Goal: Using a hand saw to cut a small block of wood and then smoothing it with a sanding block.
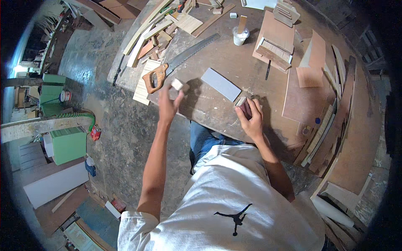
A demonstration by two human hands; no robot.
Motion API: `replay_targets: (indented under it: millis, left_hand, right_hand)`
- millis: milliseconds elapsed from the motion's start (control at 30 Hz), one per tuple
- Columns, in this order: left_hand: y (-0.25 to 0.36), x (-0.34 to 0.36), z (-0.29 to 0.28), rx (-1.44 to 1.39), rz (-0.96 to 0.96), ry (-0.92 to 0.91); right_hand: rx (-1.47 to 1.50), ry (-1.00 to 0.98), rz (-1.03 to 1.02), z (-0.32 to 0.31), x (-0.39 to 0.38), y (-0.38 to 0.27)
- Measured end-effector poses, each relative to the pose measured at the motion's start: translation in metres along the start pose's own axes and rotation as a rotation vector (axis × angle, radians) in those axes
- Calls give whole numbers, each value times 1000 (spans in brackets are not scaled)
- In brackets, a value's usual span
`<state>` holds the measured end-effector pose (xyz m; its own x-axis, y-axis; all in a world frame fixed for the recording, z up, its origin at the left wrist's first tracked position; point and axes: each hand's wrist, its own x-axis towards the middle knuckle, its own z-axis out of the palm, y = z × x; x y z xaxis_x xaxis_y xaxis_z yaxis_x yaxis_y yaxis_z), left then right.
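My left hand [168, 103] is raised over the table's near edge, thumb and fingers closed on a small pale block [177, 84]. At the same edge, further right, my right hand [253, 120] grips a small block wrapped in dark red sandpaper [246, 108], its pale end showing. Between and beyond the hands lies a flat grey rectangular board [221, 84] on the worn wooden table [209, 111]. Just beyond my left hand rests a handsaw [155, 78] with a wooden handle, its blade slanting away to the right.
Wood offcuts [155, 39] are heaped at the far left. A plastic cup [240, 37] of white paste holds a wooden stick. On the right are a thin black stick [268, 70], a pale block [274, 53] on a brown panel, and sandpaper sheets [310, 76]. Long boards [331, 129] line the right edge.
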<state>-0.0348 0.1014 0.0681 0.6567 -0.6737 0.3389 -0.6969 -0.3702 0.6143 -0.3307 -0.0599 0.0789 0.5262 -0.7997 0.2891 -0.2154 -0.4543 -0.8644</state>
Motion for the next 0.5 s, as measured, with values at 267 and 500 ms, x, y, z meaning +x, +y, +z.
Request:
replay_targets:
  millis: [267,500]
  left_hand:
    - [13,0,1,-98,-80,130]
    - [32,-2,-5,-599,-187,97]
  right_hand:
    - [32,-11,-11,8,0,-14]
    - [105,-72,43,8,-1,-13]
